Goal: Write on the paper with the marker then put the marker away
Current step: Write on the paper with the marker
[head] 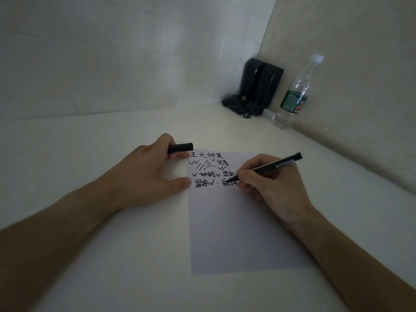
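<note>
A white sheet of paper (pixel 236 233) lies on the pale table, its upper part covered with several lines of black handwriting. My right hand (pixel 274 185) grips a black marker (pixel 273 165) in a writing hold, tip touching the paper at the end of the lowest written line. My left hand (pixel 146 174) rests at the paper's left edge, thumb pressing the sheet, and its fingers hold the black marker cap (pixel 181 147) just above the paper's top left corner.
In the far right corner stand a black speaker-like device (pixel 258 86) with cables and a clear plastic water bottle (pixel 295 95) with a green label. Walls close off the back and right. Bare table (pixel 90 255) lies to the left and front.
</note>
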`<state>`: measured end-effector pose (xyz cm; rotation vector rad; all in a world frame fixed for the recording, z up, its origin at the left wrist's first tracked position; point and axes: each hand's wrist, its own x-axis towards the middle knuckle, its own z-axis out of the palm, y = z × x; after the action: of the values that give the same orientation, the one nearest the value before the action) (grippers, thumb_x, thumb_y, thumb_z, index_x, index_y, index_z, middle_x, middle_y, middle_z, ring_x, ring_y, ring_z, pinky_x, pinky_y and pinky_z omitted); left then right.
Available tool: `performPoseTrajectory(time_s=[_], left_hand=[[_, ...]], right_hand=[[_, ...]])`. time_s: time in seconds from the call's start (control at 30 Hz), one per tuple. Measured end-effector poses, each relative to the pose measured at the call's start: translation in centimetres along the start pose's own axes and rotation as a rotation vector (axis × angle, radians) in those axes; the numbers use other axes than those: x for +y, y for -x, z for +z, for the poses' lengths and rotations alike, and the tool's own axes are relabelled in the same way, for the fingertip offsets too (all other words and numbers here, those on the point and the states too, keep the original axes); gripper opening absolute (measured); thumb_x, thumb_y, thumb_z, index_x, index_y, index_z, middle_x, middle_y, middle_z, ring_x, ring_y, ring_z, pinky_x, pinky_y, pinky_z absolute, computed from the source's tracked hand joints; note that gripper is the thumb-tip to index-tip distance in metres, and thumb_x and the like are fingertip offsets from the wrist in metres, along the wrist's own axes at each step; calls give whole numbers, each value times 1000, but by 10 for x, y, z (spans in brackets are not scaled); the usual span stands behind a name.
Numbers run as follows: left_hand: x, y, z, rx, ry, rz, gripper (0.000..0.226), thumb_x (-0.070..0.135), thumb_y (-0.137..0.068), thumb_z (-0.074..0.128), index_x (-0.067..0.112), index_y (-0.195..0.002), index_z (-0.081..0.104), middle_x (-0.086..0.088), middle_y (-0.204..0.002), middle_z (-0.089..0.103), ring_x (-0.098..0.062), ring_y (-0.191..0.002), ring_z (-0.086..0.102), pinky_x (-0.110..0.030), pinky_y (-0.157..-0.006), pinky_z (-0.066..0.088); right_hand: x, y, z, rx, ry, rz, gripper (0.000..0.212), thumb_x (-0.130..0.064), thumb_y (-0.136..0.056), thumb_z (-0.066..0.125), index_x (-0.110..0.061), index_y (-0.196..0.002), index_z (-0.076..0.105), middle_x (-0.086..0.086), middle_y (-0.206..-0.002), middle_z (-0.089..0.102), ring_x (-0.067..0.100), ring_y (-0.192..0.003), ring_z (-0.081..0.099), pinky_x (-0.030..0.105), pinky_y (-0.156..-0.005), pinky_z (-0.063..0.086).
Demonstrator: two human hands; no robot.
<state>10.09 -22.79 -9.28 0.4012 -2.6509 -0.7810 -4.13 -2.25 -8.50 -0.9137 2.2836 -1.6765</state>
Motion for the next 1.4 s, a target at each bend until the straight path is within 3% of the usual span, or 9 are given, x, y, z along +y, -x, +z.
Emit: performPoseTrajectory(time_s=[0.2, 0.67, 0.97, 1.1, 1.2, 1.3, 1.4], left_hand=[[0, -1, 0, 0, -13, -1, 43, 39, -80, 73, 28, -81, 31, 30, -127, 62, 25, -74, 49, -4, -63, 35], [1, 0, 0, 6, -23, -14, 44, 41, -79, 73, 31, -80, 30, 30, -128, 62, 10, -73, 52, -11, -61, 36], [2, 1, -1, 2, -1, -8, 44, 37, -80, 73, 32, -78, 30, 29, -127, 63, 26, -73, 48, -5, -62, 35], [1, 0, 0, -1, 5, -6, 44, 37, -80, 74, 31, -78, 30, 28, -126, 63, 27, -74, 48, -3, -64, 35], [1, 0, -1, 0, 7, -4, 45, 36, -80, 74, 31, -78, 30, 28, -126, 64, 28, -74, 47, -3, -63, 34], [2, 0, -1, 3, 3, -3, 45, 35, -80, 74, 30, -78, 29, 28, -125, 64, 27, -70, 48, -5, -61, 35], [2, 0, -1, 1, -2, -11, 44, 36, -80, 73, 29, -79, 30, 28, -126, 63, 21, -74, 51, -8, -62, 35]], right_hand=[[7, -8, -8, 191, 67, 95, 8, -22, -71, 73, -21, -63, 74, 1, -53, 72, 12, -50, 62, 31, -57, 46], [6, -7, -5, 184, 91, 116, 8, -24, -69, 72, -23, -62, 74, 0, -53, 73, 12, -48, 64, 32, -57, 49], [5, -6, -6, 137, 92, 121, 10, -21, -68, 72, -17, -58, 71, 1, -48, 67, 17, -47, 58, 27, -49, 43], [8, -7, -7, 186, 98, 129, 12, -28, -60, 69, -16, -55, 68, -2, -44, 61, 18, -48, 56, 33, -55, 47], [10, -8, -9, 283, 107, 127, 12, -27, -68, 71, -17, -62, 72, -2, -48, 68, 13, -48, 60, 34, -57, 50], [10, -9, -10, 291, -20, 103, 8, -18, -75, 73, -19, -68, 72, 3, -58, 75, 13, -52, 65, 33, -56, 49], [2, -6, -8, 73, -373, 43, 10, -2, -80, 76, -10, -83, 72, 9, -67, 76, 16, -57, 66, 25, -50, 47]])
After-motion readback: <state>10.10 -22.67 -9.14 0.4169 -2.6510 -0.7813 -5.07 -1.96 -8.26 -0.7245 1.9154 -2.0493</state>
